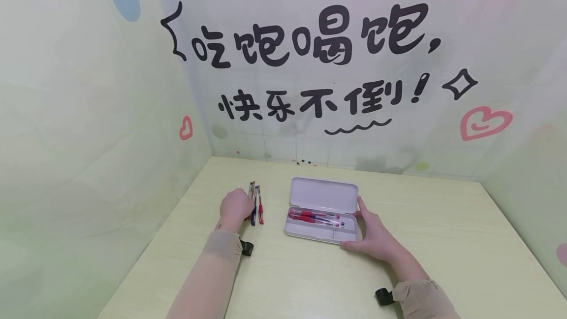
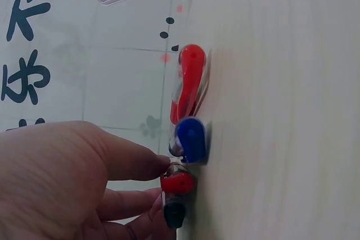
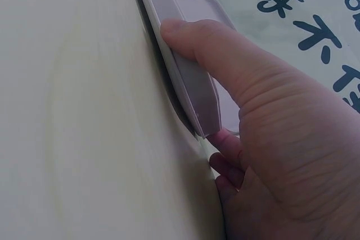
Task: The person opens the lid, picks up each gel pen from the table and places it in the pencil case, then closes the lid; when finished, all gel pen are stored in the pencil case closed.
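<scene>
An open pale lilac pencil case (image 1: 321,235) lies on the table, its lid (image 1: 324,195) tipped back. Several red and blue pens (image 1: 312,217) lie in its long rear compartment. My right hand (image 1: 376,235) holds the case's right end, thumb (image 3: 208,43) at the front and fingers behind. To the left, my left hand (image 1: 236,208) is at a row of loose pens. Its thumb and fingers pinch a red-ended pen (image 2: 177,182), with a dark-ended pen (image 2: 175,215) close against it. A blue pen (image 2: 191,141) and another red pen (image 2: 191,77) lie just beside.
The pale wooden table (image 1: 283,279) meets a printed backdrop (image 1: 288,87) with black lettering at the back, and similar fabric hangs on both sides. Small front compartments in the case show bare floors.
</scene>
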The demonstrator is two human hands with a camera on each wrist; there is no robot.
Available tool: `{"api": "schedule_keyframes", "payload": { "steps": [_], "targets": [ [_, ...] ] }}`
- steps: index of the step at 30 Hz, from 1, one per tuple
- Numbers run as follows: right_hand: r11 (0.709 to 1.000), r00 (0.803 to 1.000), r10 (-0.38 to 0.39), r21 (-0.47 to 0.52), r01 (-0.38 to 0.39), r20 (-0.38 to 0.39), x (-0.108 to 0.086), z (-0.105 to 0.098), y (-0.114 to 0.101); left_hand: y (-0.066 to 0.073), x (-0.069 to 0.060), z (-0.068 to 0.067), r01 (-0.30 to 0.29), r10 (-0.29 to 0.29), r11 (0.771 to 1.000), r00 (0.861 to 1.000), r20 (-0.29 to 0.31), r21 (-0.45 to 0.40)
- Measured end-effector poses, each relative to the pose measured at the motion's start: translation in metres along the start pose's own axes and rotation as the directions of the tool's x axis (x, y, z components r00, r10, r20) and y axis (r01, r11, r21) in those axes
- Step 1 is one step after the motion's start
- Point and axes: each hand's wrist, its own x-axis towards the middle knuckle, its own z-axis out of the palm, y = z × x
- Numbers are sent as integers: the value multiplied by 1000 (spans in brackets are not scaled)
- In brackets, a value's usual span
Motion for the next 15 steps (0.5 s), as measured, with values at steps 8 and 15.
{"api": "schedule_keyframes", "payload": {
  "steps": [8, 15],
  "targets": [
    [1000, 1000, 4, 2, -4, -1, -1, 0, 0, 1, -4, -1, -22, 21, 999, 999, -24, -41],
    [1000, 1000, 1, 1, -1, -5, 0, 0, 1, 2, -3, -2, -10, 8, 997, 1000, -25, -73]
  ]
}}
